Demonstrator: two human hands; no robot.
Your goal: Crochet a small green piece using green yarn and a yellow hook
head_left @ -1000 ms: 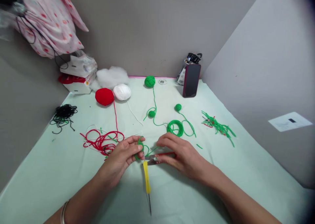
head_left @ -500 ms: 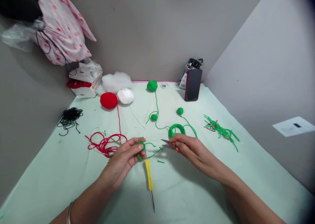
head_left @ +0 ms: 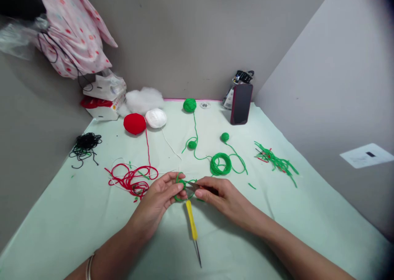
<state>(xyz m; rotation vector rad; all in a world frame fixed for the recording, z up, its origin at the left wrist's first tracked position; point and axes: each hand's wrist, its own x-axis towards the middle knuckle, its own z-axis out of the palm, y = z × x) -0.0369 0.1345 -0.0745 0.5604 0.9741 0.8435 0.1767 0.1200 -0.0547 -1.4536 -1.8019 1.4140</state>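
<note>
My left hand [head_left: 161, 202] pinches a small green yarn piece [head_left: 184, 184] between thumb and fingers, and part of it is hidden by them. A crochet hook [head_left: 191, 220] with a yellow handle points down from those fingers; its upper end meets the hand and its dark metal end is lowest. My right hand [head_left: 220, 193] is closed around small scissors [head_left: 191, 187], whose blades reach the green yarn beside my left thumb. Whether the blades are closed on a strand cannot be made out. Behind my right hand lies a coil of green yarn [head_left: 221, 164].
Loose red yarn [head_left: 131, 179] lies left of my hands, with red [head_left: 134, 124] and white [head_left: 156, 118] balls behind. Green balls [head_left: 190, 105] stand at the back. A phone [head_left: 241, 104] leans at the back right. Green scraps [head_left: 277, 161] lie right, black yarn [head_left: 86, 144] far left.
My right hand has moved left, bringing the scissors' blades to the yarn at my left fingers. A short green snippet now shows on the cloth at the right. The hook has swung slightly right.
</note>
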